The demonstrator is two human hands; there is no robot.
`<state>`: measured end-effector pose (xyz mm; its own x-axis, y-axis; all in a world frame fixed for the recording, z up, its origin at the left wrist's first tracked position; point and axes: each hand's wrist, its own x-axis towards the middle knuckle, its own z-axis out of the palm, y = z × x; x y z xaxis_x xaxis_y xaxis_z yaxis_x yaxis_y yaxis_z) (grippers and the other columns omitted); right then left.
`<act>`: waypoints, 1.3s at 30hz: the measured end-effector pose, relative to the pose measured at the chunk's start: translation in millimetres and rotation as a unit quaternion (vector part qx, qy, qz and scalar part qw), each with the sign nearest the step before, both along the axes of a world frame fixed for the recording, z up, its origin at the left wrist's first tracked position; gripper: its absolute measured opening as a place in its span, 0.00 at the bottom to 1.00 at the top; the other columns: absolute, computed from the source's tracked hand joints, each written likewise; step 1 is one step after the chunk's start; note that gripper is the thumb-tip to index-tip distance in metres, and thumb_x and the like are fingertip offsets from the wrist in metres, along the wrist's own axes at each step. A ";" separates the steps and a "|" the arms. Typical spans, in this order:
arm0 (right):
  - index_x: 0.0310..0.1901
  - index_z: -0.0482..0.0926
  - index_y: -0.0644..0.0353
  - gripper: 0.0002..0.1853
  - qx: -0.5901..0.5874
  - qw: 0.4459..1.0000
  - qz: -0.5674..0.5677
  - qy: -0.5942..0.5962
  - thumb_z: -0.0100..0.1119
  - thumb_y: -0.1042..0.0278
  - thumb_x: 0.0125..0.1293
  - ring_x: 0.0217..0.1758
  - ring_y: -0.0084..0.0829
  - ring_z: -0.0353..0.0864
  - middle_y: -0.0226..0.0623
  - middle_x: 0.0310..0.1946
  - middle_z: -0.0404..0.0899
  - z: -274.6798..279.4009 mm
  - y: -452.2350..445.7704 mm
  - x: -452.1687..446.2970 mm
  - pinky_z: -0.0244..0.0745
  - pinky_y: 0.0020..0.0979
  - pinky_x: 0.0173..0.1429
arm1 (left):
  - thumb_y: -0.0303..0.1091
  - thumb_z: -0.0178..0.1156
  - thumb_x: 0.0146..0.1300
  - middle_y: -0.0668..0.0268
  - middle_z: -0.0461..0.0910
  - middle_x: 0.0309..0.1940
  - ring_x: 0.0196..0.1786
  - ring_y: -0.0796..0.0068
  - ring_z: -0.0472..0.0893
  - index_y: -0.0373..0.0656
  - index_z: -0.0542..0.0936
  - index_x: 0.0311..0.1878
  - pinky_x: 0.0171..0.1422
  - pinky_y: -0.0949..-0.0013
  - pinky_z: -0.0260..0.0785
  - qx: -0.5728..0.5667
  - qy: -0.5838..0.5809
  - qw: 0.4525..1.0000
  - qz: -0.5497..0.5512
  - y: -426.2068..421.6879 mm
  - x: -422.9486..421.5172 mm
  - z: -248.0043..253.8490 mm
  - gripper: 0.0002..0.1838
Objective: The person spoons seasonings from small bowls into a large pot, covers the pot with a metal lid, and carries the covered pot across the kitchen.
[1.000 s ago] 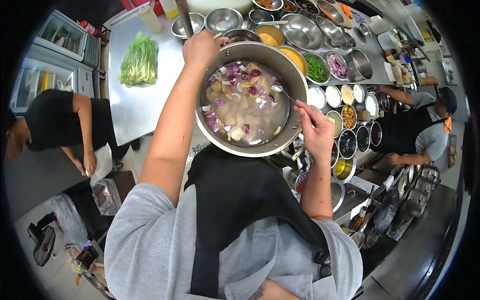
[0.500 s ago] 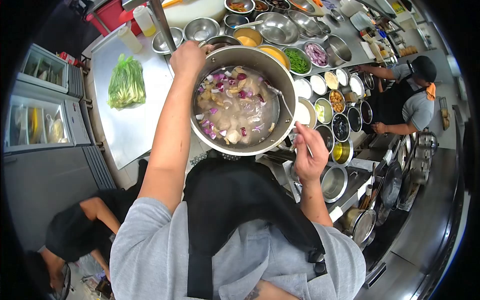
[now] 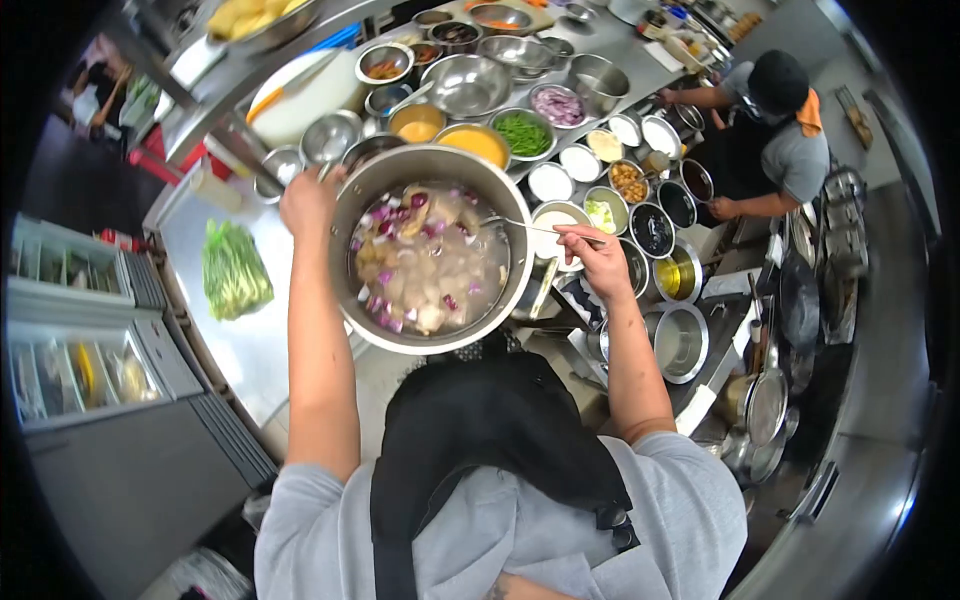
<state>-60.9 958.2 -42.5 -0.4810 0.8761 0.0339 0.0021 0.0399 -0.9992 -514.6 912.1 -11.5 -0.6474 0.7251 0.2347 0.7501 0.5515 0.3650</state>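
The pot (image 3: 430, 165) is held beside the counter (image 3: 240, 350), its side gripped by the left hand (image 3: 310, 205). A spoon (image 3: 530, 228), dipped inside, is pinched by the right hand (image 3: 600, 262). Onion (image 3: 384, 277) and chunks (image 3: 430, 318) have been added; doneness cannot be told.

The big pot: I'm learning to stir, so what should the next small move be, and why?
Probably a gentle sweep of the metal utensil leftward through the broth: the right hand holds it over the right rim, many purple pieces lie toward the far and left sides, and the left hand grips the pot at its left side.
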 end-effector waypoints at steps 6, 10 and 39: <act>0.53 0.80 0.71 0.15 -0.050 0.971 -0.114 0.206 0.58 0.69 0.73 0.34 0.23 0.77 0.37 0.37 0.82 -1.9 37.4 19.1 0.74 0.26 0.35 | 0.59 0.64 0.60 0.48 0.85 0.38 0.45 0.43 0.83 0.47 0.87 0.45 0.49 0.49 0.73 -0.002 0.017 1.000 -0.016 0.2 10.3 13.2 0.24; 0.48 0.84 0.66 0.13 0.083 0.958 -0.273 -0.021 0.57 0.65 0.73 0.29 0.17 0.77 0.32 0.33 0.84 -12.9 101.9 46.2 0.75 0.22 0.34 | 0.60 0.64 0.60 0.45 0.84 0.38 0.45 0.41 0.82 0.46 0.87 0.45 0.50 0.48 0.72 -0.026 0.019 0.999 -0.016 2.4 8.9 12.9 0.25; 0.42 0.79 0.66 0.30 -0.303 0.951 0.026 -0.053 0.52 0.38 0.72 0.29 0.33 0.82 0.41 0.32 0.84 20.3 -30.8 -26.7 0.80 0.31 0.38 | 0.64 0.67 0.54 0.56 0.86 0.39 0.46 0.53 0.85 0.49 0.88 0.40 0.51 0.53 0.75 -0.001 -0.037 0.999 0.041 -7.4 2.7 1.3 0.27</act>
